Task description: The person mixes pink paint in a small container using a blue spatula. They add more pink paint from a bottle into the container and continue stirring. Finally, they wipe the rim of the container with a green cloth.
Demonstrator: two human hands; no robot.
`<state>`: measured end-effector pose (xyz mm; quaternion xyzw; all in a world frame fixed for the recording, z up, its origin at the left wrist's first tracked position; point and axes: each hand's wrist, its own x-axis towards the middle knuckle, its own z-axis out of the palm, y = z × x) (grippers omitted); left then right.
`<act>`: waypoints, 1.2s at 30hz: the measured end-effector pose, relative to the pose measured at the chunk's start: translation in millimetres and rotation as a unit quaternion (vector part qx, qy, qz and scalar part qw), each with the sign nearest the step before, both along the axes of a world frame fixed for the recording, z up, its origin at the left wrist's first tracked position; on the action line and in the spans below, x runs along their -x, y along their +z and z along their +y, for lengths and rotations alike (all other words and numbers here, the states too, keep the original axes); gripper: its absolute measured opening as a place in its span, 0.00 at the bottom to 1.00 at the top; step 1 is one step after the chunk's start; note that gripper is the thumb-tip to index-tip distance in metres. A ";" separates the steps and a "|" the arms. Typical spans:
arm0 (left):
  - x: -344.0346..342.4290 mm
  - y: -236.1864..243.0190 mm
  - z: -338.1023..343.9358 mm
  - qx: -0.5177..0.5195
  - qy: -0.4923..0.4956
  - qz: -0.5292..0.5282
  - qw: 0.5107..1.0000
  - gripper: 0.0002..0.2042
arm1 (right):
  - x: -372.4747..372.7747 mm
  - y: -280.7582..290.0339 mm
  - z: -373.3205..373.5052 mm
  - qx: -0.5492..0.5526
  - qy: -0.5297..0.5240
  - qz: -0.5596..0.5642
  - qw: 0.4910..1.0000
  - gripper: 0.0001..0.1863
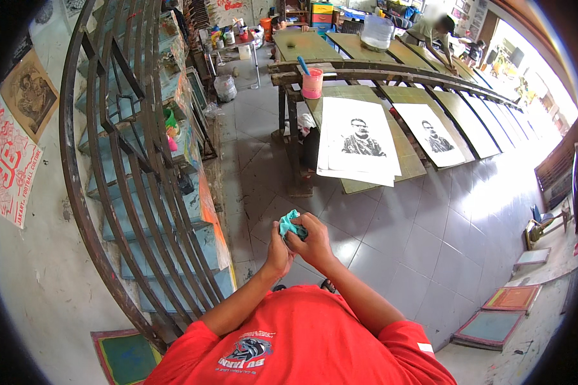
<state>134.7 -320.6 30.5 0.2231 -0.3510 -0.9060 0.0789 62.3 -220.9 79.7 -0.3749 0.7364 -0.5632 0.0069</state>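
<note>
My left hand (277, 251) and my right hand (315, 242) meet in front of my red shirt, above the tiled floor. Between them is a crumpled turquoise cloth (290, 224). The right fingers curl over it from the right side, pinching its folds. The left hand presses against it from the left, and part of its fingers is hidden behind the cloth and the other hand. Beyond my hands, a stack of white sheets printed with a black portrait (361, 144) lies on a greenish board (404, 138). A similar printed sheet (430, 136) rests on the board to its right.
A dark metal railing (119, 154) runs beside blue stairs on the left. A pink tub with a blue-handled tool (312, 85) stands at the rack's near corner. Another person (435, 35) leans over the boards at the far right. Framed screens (488, 328) lie along the right wall.
</note>
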 end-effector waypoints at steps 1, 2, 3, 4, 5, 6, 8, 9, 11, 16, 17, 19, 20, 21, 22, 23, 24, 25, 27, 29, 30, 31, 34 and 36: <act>0.6 -2.5 0.4 -0.006 0.009 0.005 1.000 0.28 | 0.4 -0.2 -3.9 -0.006 -0.013 -0.005 1.000 0.14; -0.1 -4.9 1.6 -0.003 0.018 0.006 1.000 0.28 | 0.0 -1.9 -7.4 -0.013 -0.025 -0.009 1.000 0.13; 0.5 -2.3 3.6 0.000 0.026 0.010 1.000 0.27 | 1.2 -2.4 -10.0 -0.018 -0.038 -0.013 0.999 0.13; 1.0 0.2 5.4 0.003 0.035 0.012 0.999 0.27 | 2.5 -2.3 -12.7 -0.032 -0.051 -0.006 0.998 0.13; 1.9 2.0 7.6 0.003 0.045 0.012 0.999 0.27 | 3.8 -2.1 -15.4 -0.045 -0.064 0.000 0.997 0.13; 2.1 3.7 10.9 0.003 0.054 0.012 0.998 0.27 | 4.6 -2.0 -16.9 -0.060 -0.077 0.005 0.995 0.13; 1.0 8.5 14.9 0.020 0.064 0.017 0.998 0.28 | 8.8 -5.1 -19.2 -0.089 -0.110 0.053 0.988 0.13; 0.7 11.9 15.8 0.038 0.065 0.025 0.997 0.28 | 10.8 -5.6 -20.6 -0.103 -0.127 0.078 0.983 0.14; 1.9 7.5 17.8 0.078 0.073 0.042 0.993 0.29 | 10.4 -5.7 -21.8 -0.047 -0.148 0.083 0.984 0.13; 5.2 -15.1 12.3 0.284 0.118 0.102 0.946 0.30 | 3.5 -2.1 -18.1 -0.112 -0.118 0.003 0.987 0.13; 5.2 -18.9 12.7 0.315 0.122 0.104 0.936 0.30 | 3.6 -7.3 -17.9 -0.107 -0.117 0.007 0.987 0.12; 6.5 -17.4 12.5 0.378 0.129 0.111 0.910 0.30 | 3.5 -15.5 -19.3 -0.095 -0.115 0.016 0.989 0.12; 0.3 -10.1 11.3 0.408 0.122 0.101 0.899 0.32 | 2.0 -14.5 -19.5 -0.092 -0.112 0.007 0.989 0.12; -1.7 -6.0 10.6 0.409 0.126 0.109 0.897 0.32 | -0.7 -12.2 -19.8 -0.080 -0.110 0.015 0.991 0.12; -3.0 -3.8 9.8 0.410 0.130 0.116 0.895 0.32 | -2.6 -9.2 -20.4 -0.068 -0.109 0.022 0.991 0.11; -3.0 -2.9 8.6 0.411 0.133 0.124 0.893 0.32 | -4.1 -6.6 -21.0 -0.056 -0.108 0.030 0.992 0.11; -3.6 -3.6 7.2 0.414 0.141 0.129 0.890 0.33 | -7.3 -7.7 -20.3 -0.066 -0.105 0.030 0.992 0.11; -5.4 -3.6 4.0 0.408 0.134 0.134 0.893 0.33 | -9.7 -8.2 -20.0 -0.054 -0.089 0.041 0.994 0.12; -10.9 -0.8 -3.1 0.395 0.119 0.142 0.900 0.34 | -14.6 -8.5 -18.4 -0.033 -0.057 0.062 0.996 0.15; -13.9 2.6 -11.9 0.373 0.123 0.138 0.909 0.34 | -19.6 -5.8 -11.0 -0.038 -0.015 0.131 0.990 0.20; -16.7 4.0 -14.6 0.363 0.125 0.133 0.914 0.34 | -22.3 -6.0 -7.3 -0.040 0.006 0.163 0.986 0.23; -19.5 6.0 -16.0 0.349 0.124 0.130 0.920 0.34 | -21.8 -4.4 -5.6 -0.055 0.031 0.156 0.986 0.24; -27.9 14.2 -16.8 0.293 0.111 0.125 0.942 0.34 | -16.9 4.4 -6.0 -0.101 0.083 0.122 0.984 0.26; -30.7 18.2 -19.1 0.240 0.092 0.131 0.957 0.33 | -14.3 6.7 -9.2 -0.130 0.091 0.091 0.983 0.25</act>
